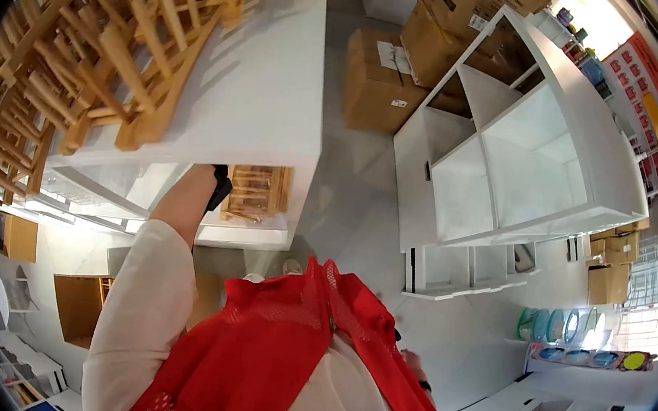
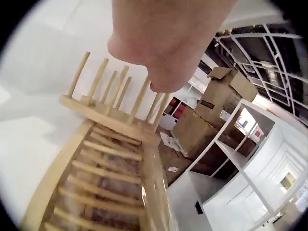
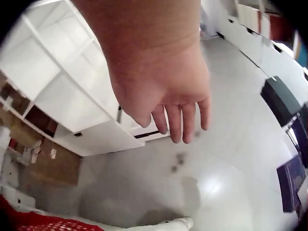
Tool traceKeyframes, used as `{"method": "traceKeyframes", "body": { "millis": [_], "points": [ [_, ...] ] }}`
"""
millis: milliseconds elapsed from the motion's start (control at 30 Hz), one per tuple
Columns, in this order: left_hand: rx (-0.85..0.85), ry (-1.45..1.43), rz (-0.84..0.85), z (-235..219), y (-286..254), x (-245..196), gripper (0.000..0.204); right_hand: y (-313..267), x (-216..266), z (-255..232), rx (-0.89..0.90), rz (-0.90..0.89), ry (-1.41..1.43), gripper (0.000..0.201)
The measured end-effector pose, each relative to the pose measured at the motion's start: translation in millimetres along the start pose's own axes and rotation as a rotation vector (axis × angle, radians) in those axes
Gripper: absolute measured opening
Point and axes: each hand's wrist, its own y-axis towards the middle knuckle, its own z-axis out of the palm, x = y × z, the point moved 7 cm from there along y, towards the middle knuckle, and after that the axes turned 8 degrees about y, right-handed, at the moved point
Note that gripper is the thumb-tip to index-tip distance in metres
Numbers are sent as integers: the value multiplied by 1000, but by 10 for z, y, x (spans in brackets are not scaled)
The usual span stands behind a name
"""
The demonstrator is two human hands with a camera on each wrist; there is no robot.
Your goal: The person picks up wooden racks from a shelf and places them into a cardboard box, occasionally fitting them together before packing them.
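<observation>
Wooden rack [image 2: 103,159] | we are reaching our left hand [image 2: 168,38] in, grip unseen | next needing firm grasp | right hand [image 3: 159,82] hanging loose, empty

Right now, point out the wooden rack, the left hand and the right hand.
wooden rack [image 2: 108,159], left wrist view, on a crossbar.
left hand [image 2: 168,38], left wrist view, on its back.
right hand [image 3: 159,82], right wrist view, on its back.

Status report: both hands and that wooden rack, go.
Left hand on wooden dish rack, grip unclear. Right hand hangs open, holds nothing. No obstruction seen.
</observation>
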Motion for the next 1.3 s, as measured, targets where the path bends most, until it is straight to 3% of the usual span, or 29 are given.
{"method": "traceKeyframes", "body": {
  "millis": [167,300,400,467,600,667,733,800,867,933,967,1067,1100,1167,1233,1267,1300],
  "points": [
    [-115,-91,-61,-72,-163,277,29,-109,1477,-122,-60,-263,-145,31],
    [-202,-203,-107,-71,-325,390,28,297,2061,-104,8,-510,-258,28],
    [-283,-303,-151,-80,-419,418,26,148,2657,373,166,-832,-294,25],
    [-365,-421,-178,-128,-464,419,26,-70,3040,817,188,-967,-484,23],
    [-575,-922,-209,-214,-764,411,24,-713,3471,1880,403,-1144,-615,20],
    [-678,-1328,-171,-132,-1063,426,23,-1100,3477,2442,571,-1089,-716,21],
    [-713,-1724,-26,69,-1409,542,23,-1386,3350,2943,787,-1124,-913,23],
    [-565,-1992,260,370,-1726,723,16,-1755,3219,3400,997,-1161,-1120,23],
    [-703,-2116,-187,726,-2088,939,15,-1974,3060,3759,1168,-1024,-1160,25],
    [-667,-2195,-71,953,-2405,1042,14,-2225,2904,4119,1295,-1005,-1212,28],
    [-671,-2207,-220,935,-2628,936,14,-2276,2809,4291,1352,-993,-1200,32],
    [-700,-2369,-7,1084,-3140,960,15,-2961,2461,4689,1701,-678,-568,40],
    [-693,-2407,59,1198,-3302,1033,15,-3184,2298,4798,1800,-558,-577,41],
    [-799,-2409,35,1396,-3727,1187,14,-3657,1950,4952,1973,-301,-592,43],
    [-884,-2464,12,1529,-4160,1199,14,-3954,1523,5010,1964,-390,-796,40],
    [-966,-2453,-109,1555,-4393,1179,13,-4099,1282,5012,1951,-436,-894,39],
    [-934,-2390,129,1694,-4593,1274,17,-4240,1081,5012,1907,-427,-904,36]
  ]
}}
